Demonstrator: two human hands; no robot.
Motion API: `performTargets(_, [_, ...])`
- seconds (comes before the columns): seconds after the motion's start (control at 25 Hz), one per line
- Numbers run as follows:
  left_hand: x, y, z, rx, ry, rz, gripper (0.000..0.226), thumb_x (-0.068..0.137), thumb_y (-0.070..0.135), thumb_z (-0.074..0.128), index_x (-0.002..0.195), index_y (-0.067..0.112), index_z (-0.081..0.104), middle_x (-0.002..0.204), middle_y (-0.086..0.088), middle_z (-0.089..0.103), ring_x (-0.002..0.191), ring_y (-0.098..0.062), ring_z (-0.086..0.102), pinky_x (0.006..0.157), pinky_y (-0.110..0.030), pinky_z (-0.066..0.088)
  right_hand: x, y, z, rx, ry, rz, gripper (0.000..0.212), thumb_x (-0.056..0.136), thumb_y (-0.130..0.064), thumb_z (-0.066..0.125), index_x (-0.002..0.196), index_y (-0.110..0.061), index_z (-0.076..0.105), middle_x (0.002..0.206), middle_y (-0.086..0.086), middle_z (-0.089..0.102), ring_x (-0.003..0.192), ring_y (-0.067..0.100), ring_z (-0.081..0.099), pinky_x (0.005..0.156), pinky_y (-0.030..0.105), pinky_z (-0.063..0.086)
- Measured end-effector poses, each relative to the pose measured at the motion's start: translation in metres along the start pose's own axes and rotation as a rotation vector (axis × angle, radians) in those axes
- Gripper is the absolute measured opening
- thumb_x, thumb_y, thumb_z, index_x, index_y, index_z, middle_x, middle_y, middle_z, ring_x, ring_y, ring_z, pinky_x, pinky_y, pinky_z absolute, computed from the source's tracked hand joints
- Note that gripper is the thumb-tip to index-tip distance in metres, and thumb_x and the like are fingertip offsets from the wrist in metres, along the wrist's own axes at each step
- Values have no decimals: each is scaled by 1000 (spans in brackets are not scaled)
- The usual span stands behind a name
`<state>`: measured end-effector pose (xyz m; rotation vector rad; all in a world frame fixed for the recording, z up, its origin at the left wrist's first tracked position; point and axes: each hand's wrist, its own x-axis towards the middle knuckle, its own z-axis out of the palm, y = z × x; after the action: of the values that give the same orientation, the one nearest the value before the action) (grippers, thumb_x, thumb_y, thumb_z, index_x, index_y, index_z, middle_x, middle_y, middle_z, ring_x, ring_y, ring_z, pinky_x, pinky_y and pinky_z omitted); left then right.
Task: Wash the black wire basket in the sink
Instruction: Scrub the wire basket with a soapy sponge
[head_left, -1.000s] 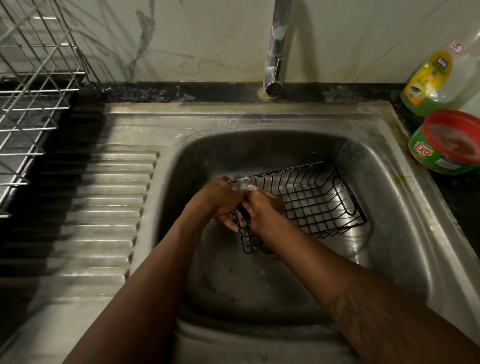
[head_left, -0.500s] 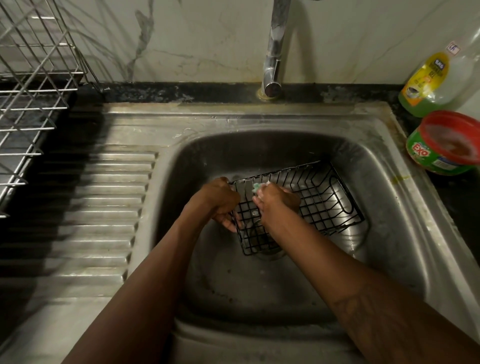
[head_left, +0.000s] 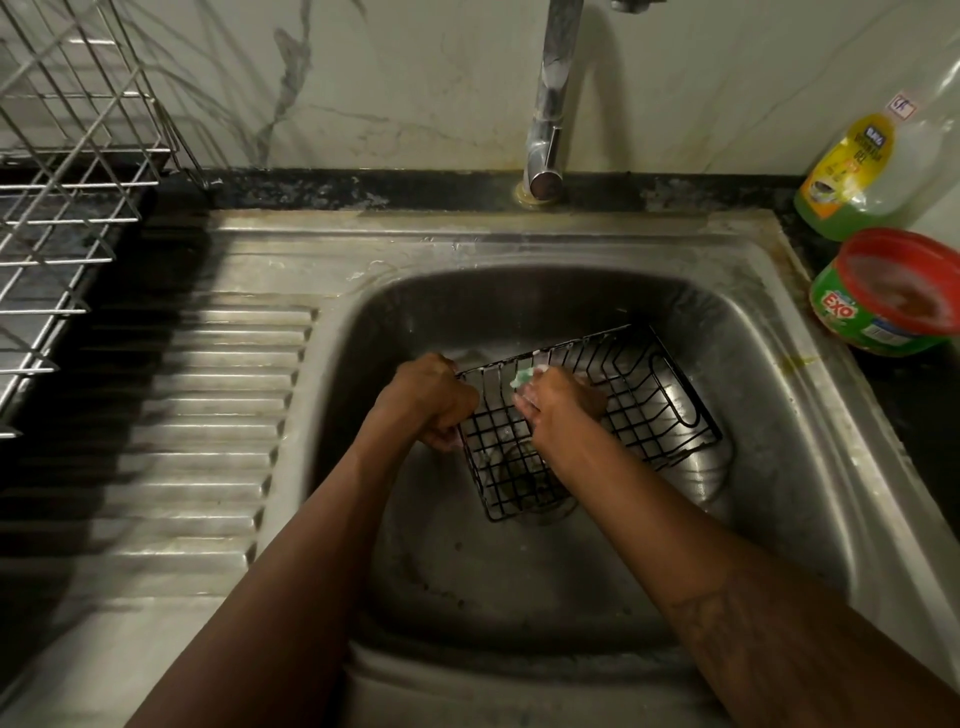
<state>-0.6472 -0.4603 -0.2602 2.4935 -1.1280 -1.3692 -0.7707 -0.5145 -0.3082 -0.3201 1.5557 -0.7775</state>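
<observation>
Black-coated wire bent into an open rectangular grid forms the black wire basket (head_left: 644, 410). It lies low in the basin of the stainless-steel sink (head_left: 769, 467), with its near left corner over the round drain (head_left: 524, 467) and its right end towards the basin's right wall. The left hand (head_left: 431, 402) has its fingers curled tight round the wires of the basket's left end. This looks like an anchoring grip, since so light a frame would likely skate on wet steel once rubbed. The right hand (head_left: 558, 402) is bunched round a small green-and-white scrubbing pad (head_left: 522, 375) and presses it against the top rim wire of the far long side, where a little white foam clings. Working down inside the basin probably keeps suds and drips off the counter. The chrome tap (head_left: 550, 104) stands at the back edge, and no stream of water shows beneath it. The job therefore seems to be at the soaping stage, with most of the grid and the rinse yet to do. On the dark counter to the right stand a round green tub with a red rim (head_left: 883, 296), marked EXO, and a clear bottle of green dish liquid (head_left: 852, 171). Both are near the scrubbing hand, probably so that the pad can be reloaded. Beyond the ribbed draining board (head_left: 208, 415) on the left stands a silver wire dish rack (head_left: 67, 182), a likely place for the basket to drain.
</observation>
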Motion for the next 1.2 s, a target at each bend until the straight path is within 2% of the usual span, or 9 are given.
performTargets(0.12, [-3,0,0,63,82,6,17,88,14,53,101,12,64,80,-7,77,66,-19,74,71,-32,64,5,10,2,-7,-91,59,27,101,-12,53,124,-2,62,88,4,63,72,12,64,53,21,59])
performTargets(0.24, [-1,-1,1,161,269,97,18,77,26,62,92,17,68,87,-5,67,71,-20,66,62,-30,59,-1,2,6,82,-68,60,18,103,-15,51,113,-5,63,100,11,65,83,17,70,68,32,63])
performTargets(0.36, [4,0,4,265,263,241,23,78,19,66,100,17,70,88,-3,62,63,-10,54,52,-17,41,-9,-13,4,86,-122,35,15,104,-8,48,112,-2,60,99,16,62,82,24,71,74,38,65])
performTargets(0.48, [7,-1,8,232,298,369,27,80,11,70,105,18,73,88,1,66,65,-9,57,56,-15,44,-5,-17,-3,64,-143,91,19,97,7,57,114,2,62,109,20,60,89,27,69,75,31,64])
performTargets(0.6, [10,-4,11,207,396,405,10,87,13,67,84,21,73,85,0,68,71,-13,62,66,-29,58,7,-6,-4,-56,-160,97,20,88,14,65,106,4,65,116,19,66,105,27,69,81,27,62])
performTargets(0.68, [10,-5,11,180,413,425,9,90,16,66,86,20,73,86,0,69,74,-13,64,74,-33,60,12,3,-4,-150,-60,58,18,82,7,75,98,0,71,102,14,74,95,23,74,75,28,61])
performTargets(0.84, [7,-5,13,246,378,519,22,92,10,63,111,19,71,93,-2,68,77,-15,64,72,-31,58,9,10,-4,-111,105,22,14,81,-8,83,91,-4,74,73,5,74,59,9,70,43,19,48])
performTargets(1.08, [9,-5,11,303,363,484,24,89,9,63,109,18,71,92,1,67,73,-12,61,64,-27,53,-3,-10,0,-2,100,-160,13,87,-1,71,83,-13,68,76,6,69,66,15,72,49,19,52])
performTargets(1.2, [7,-5,12,287,337,483,26,92,10,61,114,19,71,105,-1,69,81,-14,64,76,-33,59,7,2,-9,-83,156,-81,11,86,-12,77,95,-8,72,77,4,72,61,11,71,47,20,51])
